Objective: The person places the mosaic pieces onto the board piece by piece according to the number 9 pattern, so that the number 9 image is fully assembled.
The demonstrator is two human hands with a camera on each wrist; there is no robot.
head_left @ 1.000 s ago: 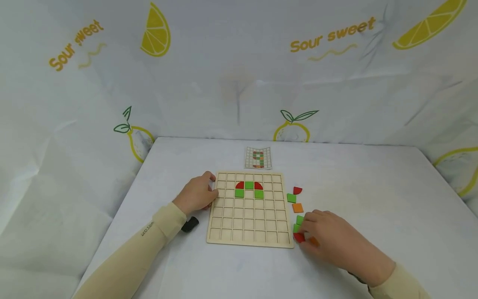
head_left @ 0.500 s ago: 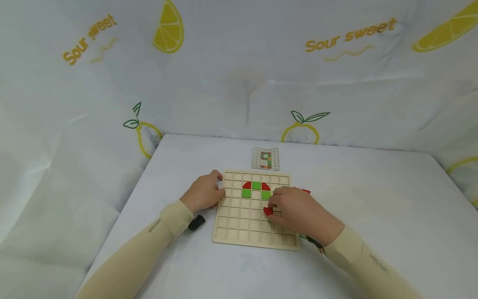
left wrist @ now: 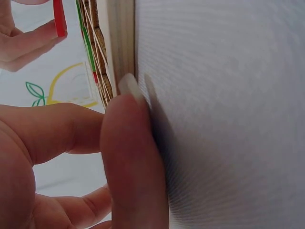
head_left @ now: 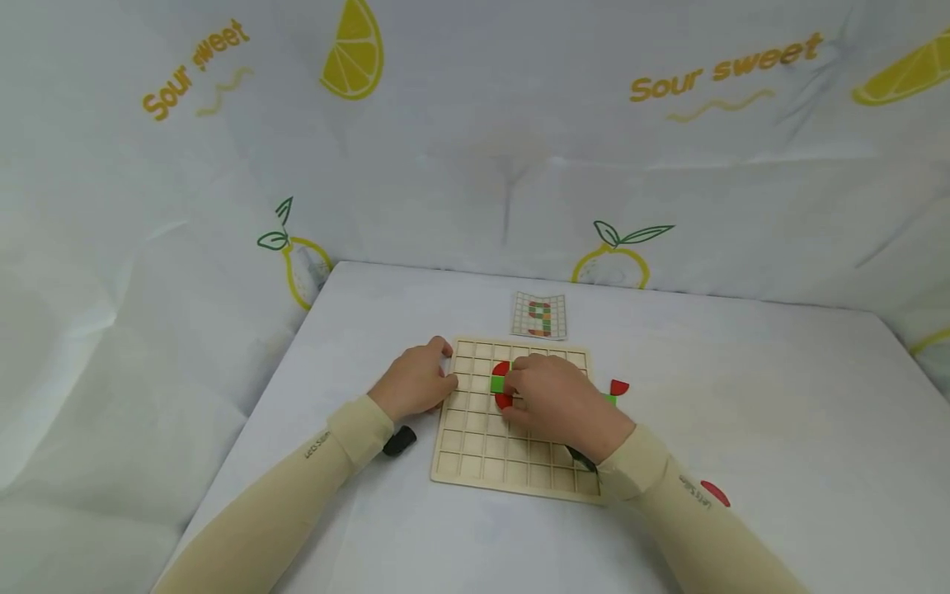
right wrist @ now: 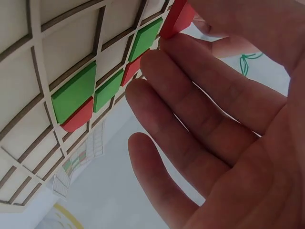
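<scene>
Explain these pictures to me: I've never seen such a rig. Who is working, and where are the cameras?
No machine here: a person works bare-handed. The wide picture comes from a camera on the head; the close-ups come from cameras on the left and right wrists. On the white-covered table lie a wooden grid board holding green and red pieces, a small pattern card beyond it, an unidentified black object, and loose pieces at the right. The left hand rests against the board's edge; the right hand pinches a red piece at the board.
</scene>
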